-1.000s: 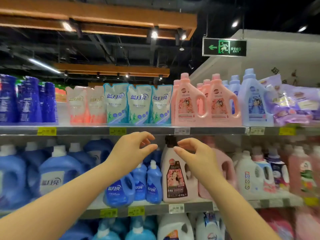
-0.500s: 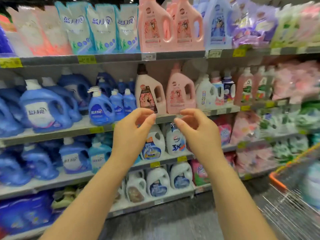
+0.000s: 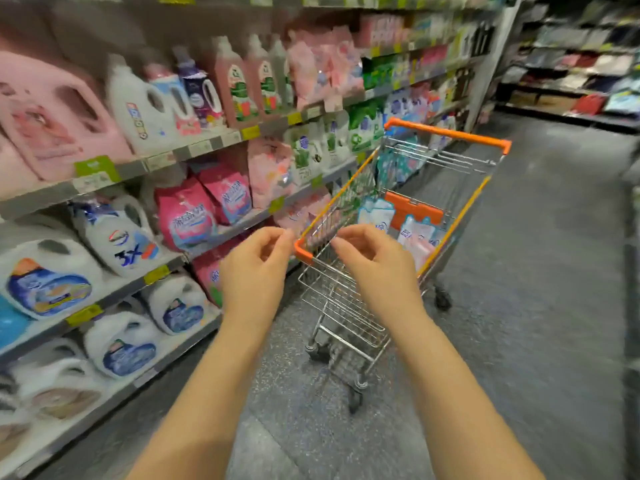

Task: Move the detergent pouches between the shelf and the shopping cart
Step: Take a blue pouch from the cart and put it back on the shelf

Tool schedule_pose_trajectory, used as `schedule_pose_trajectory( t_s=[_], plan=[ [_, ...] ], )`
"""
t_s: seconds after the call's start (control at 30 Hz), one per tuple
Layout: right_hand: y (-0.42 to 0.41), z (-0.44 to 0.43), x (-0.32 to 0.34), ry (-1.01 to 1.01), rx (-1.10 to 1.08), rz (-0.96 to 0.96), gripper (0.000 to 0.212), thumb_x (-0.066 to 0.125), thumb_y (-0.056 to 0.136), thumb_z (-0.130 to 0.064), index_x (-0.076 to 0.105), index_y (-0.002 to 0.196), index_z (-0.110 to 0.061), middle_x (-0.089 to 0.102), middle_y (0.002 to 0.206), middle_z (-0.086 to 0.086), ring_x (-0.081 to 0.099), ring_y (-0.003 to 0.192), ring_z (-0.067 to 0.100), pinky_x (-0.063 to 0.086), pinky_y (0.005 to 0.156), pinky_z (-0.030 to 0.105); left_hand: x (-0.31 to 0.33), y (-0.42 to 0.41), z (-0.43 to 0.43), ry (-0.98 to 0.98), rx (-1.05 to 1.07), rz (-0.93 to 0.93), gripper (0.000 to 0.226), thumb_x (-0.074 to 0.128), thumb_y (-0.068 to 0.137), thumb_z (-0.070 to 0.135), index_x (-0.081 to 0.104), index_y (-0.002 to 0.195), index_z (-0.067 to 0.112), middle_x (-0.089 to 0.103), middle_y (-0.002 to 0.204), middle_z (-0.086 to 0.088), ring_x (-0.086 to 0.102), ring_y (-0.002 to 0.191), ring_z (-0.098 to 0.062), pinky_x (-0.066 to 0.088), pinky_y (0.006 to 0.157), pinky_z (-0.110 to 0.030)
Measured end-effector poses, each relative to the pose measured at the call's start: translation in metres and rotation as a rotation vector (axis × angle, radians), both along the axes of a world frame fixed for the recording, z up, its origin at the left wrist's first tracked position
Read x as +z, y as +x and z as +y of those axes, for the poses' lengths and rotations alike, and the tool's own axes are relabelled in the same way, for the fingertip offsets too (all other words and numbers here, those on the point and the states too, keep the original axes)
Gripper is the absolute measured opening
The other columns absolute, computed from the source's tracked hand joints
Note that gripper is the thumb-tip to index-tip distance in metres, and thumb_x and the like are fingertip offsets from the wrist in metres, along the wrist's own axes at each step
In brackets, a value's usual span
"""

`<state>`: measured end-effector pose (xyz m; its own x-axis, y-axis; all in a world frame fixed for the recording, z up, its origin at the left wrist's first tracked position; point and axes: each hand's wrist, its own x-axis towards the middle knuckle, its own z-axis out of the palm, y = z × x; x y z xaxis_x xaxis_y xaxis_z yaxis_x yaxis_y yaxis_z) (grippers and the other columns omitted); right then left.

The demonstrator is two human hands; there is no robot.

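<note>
A wire shopping cart (image 3: 446, 133) with orange trim stands in the aisle ahead of me, slightly right. Several pale blue and white detergent pouches (image 3: 377, 213) lie inside its basket, one pinkish pouch (image 3: 420, 249) among them. My left hand (image 3: 254, 268) and my right hand (image 3: 375, 263) hover side by side in front of the cart's near corner, fingers loosely curled, holding nothing. The shelf (image 3: 194, 147) with detergent bottles and bags runs along my left.
White and pink detergent jugs (image 3: 138, 109) and pink refill bags (image 3: 194, 209) fill the shelf rows on the left. Grey speckled floor (image 3: 519, 306) stretches to the right of the cart. Another shelving unit (image 3: 581, 64) stands at the far right end.
The view has swung down and right from the top shelf pouches to the cart in the aisle. Both hands stayed empty and close together in front of me.
</note>
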<state>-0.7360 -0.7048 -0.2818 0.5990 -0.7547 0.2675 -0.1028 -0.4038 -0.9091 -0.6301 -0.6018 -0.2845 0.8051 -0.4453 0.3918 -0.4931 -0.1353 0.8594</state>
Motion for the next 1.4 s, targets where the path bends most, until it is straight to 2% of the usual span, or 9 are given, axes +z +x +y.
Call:
schedule_pose_trajectory(
  t_s=[0.07,0.17,0.33,0.6,0.73,0.83,1.03,1.2,1.4],
  plan=[
    [-0.015,-0.033,-0.014,0.047,-0.067,0.028,0.002,0.063,0.085,-0.029,0.065,0.084,-0.030,0.066,0.076,-0.015,0.059,0.073,-0.002,0.047,0.070,0.018,-0.014,-0.003,-0.035,0.048,-0.045,0.009,0.023,0.054,0.083,0.041,0.063,0.066,0.029,0.063,0.060,0.012,0.052,0.058,0.002,0.043,0.066,-0.029],
    [-0.023,-0.086,-0.037,0.097,-0.181,0.058,0.005,0.061,0.087,-0.024,0.066,0.086,-0.025,0.068,0.081,-0.006,0.061,0.077,0.009,0.045,0.067,0.018,-0.035,0.011,-0.088,0.146,-0.088,-0.011,0.030,0.048,0.081,0.044,0.063,0.066,0.023,0.063,0.063,0.004,0.049,0.058,-0.001,0.034,0.059,-0.017],
    [0.006,-0.175,-0.089,0.187,-0.315,0.163,0.008,0.060,0.087,-0.027,0.068,0.087,-0.024,0.069,0.085,-0.004,0.063,0.085,0.014,0.046,0.078,0.028,-0.072,0.059,-0.190,0.220,-0.169,0.038,0.030,0.056,0.088,0.031,0.060,0.064,0.015,0.059,0.060,-0.003,0.051,0.062,-0.016,0.039,0.062,-0.029],
    [0.112,-0.323,-0.139,0.324,-0.442,0.236,0.009,0.059,0.088,-0.024,0.066,0.084,-0.021,0.067,0.079,-0.001,0.061,0.080,0.015,0.042,0.072,0.025,-0.118,0.167,-0.381,0.362,-0.380,0.066,0.020,0.058,0.088,0.023,0.057,0.070,0.016,0.045,0.054,0.004,0.039,0.052,-0.008,0.030,0.053,-0.020],
    [0.140,-0.385,-0.165,0.400,-0.475,0.290,0.009,0.059,0.088,-0.023,0.067,0.087,-0.021,0.069,0.087,0.002,0.062,0.085,0.017,0.041,0.075,0.027,-0.149,0.206,-0.463,0.527,-0.469,0.088,0.005,0.059,0.086,0.020,0.059,0.091,0.018,0.048,0.062,0.009,0.047,0.065,-0.013,0.032,0.060,-0.027],
    [0.157,-0.434,-0.189,0.410,-0.483,0.352,0.012,0.058,0.089,-0.021,0.067,0.094,-0.016,0.067,0.091,0.002,0.059,0.087,0.014,0.036,0.070,0.023,-0.182,0.228,-0.517,0.687,-0.530,0.090,0.033,0.060,0.086,0.022,0.052,0.118,0.014,0.063,0.091,-0.002,0.058,0.090,-0.021,0.034,0.073,-0.025],
    [0.198,-0.551,-0.254,0.322,-0.370,0.572,0.036,0.057,0.089,-0.024,0.056,0.125,-0.016,0.060,0.124,0.006,0.057,0.110,0.025,0.040,0.085,0.028,-0.252,0.269,-0.606,0.814,-0.594,0.035,0.059,0.066,0.082,0.024,0.040,0.134,0.013,0.054,0.124,-0.011,0.052,0.114,-0.027,0.040,0.084,-0.031],
    [0.237,-0.619,-0.313,0.135,-0.238,0.674,0.060,0.060,0.087,-0.021,0.036,0.141,-0.013,0.037,0.146,0.012,0.034,0.135,0.027,0.025,0.111,0.036,-0.308,0.284,-0.664,0.861,-0.630,-0.086,0.051,0.066,0.075,0.017,0.049,0.123,0.009,0.056,0.119,-0.012,0.052,0.113,-0.030,0.044,0.089,-0.035],
    [0.266,-0.648,-0.360,0.055,-0.213,0.837,0.064,0.057,0.087,-0.025,0.029,0.144,-0.017,0.034,0.145,0.010,0.033,0.130,0.034,0.026,0.106,0.036,-0.343,0.288,-0.691,0.956,-0.652,-0.258,0.051,0.066,0.080,0.020,0.046,0.124,0.004,0.057,0.116,-0.017,0.053,0.109,-0.034,0.041,0.085,-0.037]
  ],
)
